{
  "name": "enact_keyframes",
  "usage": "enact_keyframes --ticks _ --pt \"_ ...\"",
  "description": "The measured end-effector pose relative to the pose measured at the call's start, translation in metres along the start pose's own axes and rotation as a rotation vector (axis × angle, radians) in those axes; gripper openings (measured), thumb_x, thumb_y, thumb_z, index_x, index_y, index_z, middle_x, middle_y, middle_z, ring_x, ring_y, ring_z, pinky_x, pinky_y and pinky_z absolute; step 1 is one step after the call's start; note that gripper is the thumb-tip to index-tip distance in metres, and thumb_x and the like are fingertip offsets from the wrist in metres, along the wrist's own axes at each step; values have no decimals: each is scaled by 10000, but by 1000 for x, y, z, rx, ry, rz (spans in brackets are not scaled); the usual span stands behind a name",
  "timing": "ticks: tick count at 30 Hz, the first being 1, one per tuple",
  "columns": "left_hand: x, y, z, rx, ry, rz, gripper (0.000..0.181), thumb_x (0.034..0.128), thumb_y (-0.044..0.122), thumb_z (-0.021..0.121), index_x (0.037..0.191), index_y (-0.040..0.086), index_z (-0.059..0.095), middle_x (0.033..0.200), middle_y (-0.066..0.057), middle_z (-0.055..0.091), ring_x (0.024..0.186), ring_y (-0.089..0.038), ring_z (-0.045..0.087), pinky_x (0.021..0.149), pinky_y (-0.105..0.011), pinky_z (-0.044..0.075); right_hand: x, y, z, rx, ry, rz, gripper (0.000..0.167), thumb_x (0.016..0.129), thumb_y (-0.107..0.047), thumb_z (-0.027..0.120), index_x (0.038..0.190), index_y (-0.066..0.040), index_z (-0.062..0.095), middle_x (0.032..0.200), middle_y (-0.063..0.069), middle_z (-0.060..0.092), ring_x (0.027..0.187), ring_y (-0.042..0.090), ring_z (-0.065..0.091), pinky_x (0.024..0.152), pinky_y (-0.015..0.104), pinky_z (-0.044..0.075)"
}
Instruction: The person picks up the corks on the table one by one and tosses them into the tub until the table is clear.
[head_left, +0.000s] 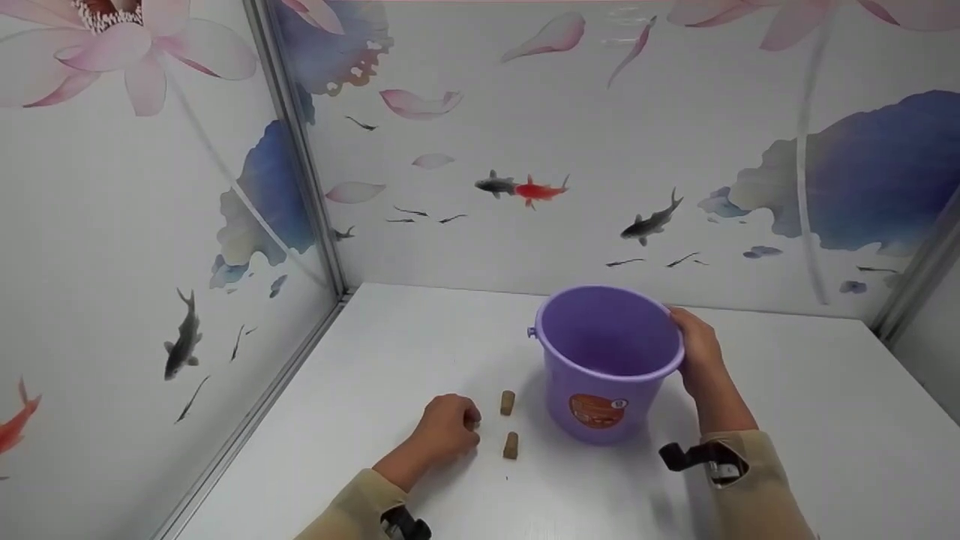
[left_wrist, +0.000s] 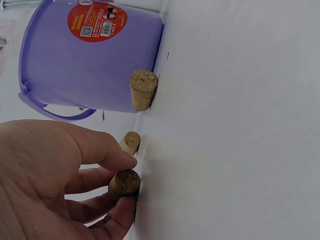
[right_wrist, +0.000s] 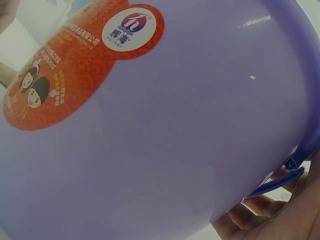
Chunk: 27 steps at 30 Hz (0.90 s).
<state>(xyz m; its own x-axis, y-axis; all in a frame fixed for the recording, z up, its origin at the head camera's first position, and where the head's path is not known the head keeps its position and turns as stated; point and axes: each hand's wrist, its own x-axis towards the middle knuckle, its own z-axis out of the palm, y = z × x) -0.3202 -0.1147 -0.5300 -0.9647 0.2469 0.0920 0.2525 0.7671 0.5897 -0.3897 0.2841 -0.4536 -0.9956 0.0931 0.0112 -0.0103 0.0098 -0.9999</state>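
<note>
A purple plastic bucket (head_left: 566, 379) with a red-orange label stands on the white table. My right hand (head_left: 699, 349) holds it at its right side, just below the rim. In the right wrist view, the fingers (right_wrist: 255, 212) lie against the bucket's wall beside its purple handle (right_wrist: 277, 184). Left of the bucket, my left hand (head_left: 450, 427) is low over the table. Its thumb and fingers pinch a cork stopper (left_wrist: 124, 183), seen in the left wrist view and hidden in the head view. Two more cork stoppers, a farther one (head_left: 508, 403) and a nearer one (head_left: 511, 445), stand between hand and bucket.
White panels painted with lotus flowers and fish close off the left (head_left: 112, 225) and back (head_left: 450, 247) of the table. A metal corner post (head_left: 296, 142) joins them. White tabletop (head_left: 817, 420) extends to the right of my right arm.
</note>
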Motion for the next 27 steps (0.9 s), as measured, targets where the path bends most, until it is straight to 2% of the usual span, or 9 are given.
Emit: enact_keyframes --ticks 5,11,16,21,27 --pt "1 1 -2 -12 1 3 158 823 -31 780 976 2 756 864 -40 673 808 -172 548 729 -356 509 2 -1 -1 13 1 -3 480 1147 -260 373 1523 -7 531 1081 -190 684 1048 18 621 925 221 523" --pt "1 -1 1 -29 -8 -24 169 835 -24 784 999 11 765 894 -25 678 842 -185 557 765 -386 529 2 0 0 9 9 -12 462 1145 -245 373 1491 -4 563 1054 -194 689 1027 17 626 911 221 526" --pt "0 -3 1 -4 7 9 158 833 -20 787 985 19 764 879 -21 679 831 -171 553 766 -370 520 2 0 -1 19 5 -16 427 1142 -251 378 1416 -39 628 1014 -187 694 1005 42 635 894 242 537" --pt "-1 -4 2 20 18 42 150 825 -30 784 965 19 766 870 -21 688 822 -153 550 761 -354 514 0 1 -2 10 -9 -16 461 1145 -286 370 1460 -44 603 1049 -185 694 1033 44 633 907 246 538" --pt "0 -3 2 15 21 35 141 825 -28 782 954 25 758 875 -24 689 826 -152 564 768 -364 531 1 1 -2 15 7 -36 399 1139 -265 380 1345 -90 673 995 -187 696 982 45 633 864 235 537"
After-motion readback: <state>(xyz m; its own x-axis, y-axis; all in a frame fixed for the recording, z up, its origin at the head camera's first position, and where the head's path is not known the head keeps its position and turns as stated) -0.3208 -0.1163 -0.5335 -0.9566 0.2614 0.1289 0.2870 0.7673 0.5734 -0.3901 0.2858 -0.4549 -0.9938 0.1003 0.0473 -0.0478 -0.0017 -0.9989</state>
